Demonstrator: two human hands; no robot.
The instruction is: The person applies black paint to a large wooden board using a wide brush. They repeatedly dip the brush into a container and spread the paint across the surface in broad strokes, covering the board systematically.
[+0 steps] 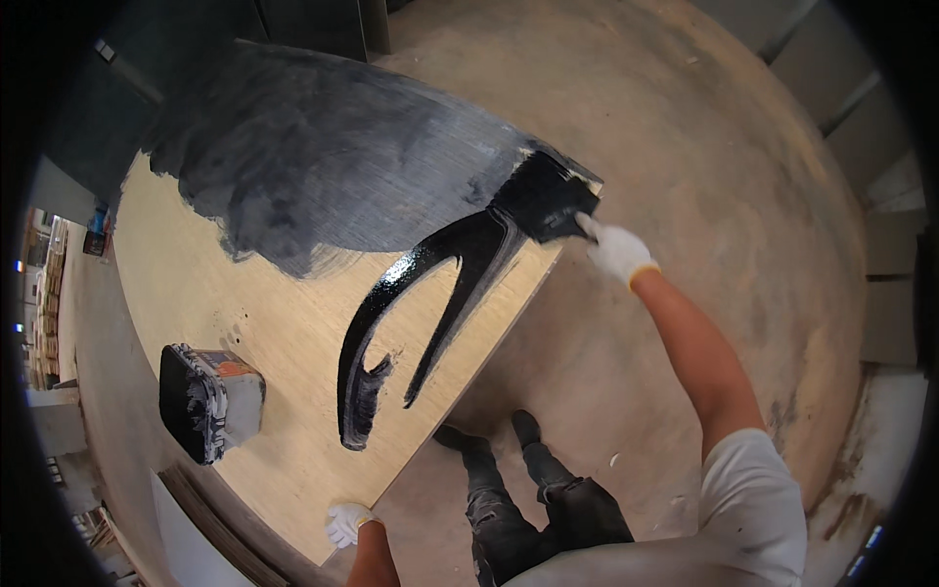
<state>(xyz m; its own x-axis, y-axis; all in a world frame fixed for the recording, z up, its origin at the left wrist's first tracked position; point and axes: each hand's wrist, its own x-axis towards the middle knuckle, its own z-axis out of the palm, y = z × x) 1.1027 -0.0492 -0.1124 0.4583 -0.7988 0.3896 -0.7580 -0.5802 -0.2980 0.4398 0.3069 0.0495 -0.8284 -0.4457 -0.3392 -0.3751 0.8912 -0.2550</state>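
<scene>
A pale wooden board point(293, 323) lies in front of me, its far part covered in a dull grey-black coat point(333, 147). Glossy black paint point(391, 279) runs across the bare wood in two curved streaks that meet near the right corner. There my right hand point(621, 254), in a white glove, is closed on a flat, black-smeared spreader point(572, 210), which touches the board; its exact shape is lost in the black. My left hand point(348, 525), also gloved, rests on the near corner, fingers stretched over the wood. A square tub point(235, 396) smeared with black stands at the left.
Thin stacked sheets point(215, 523) lie below the board at the lower left. Dark panels point(313, 24) stand beyond the far edge, and grey slabs point(895, 245) line the right side. My legs point(548, 499) are beside the board on the dusty concrete floor point(724, 196).
</scene>
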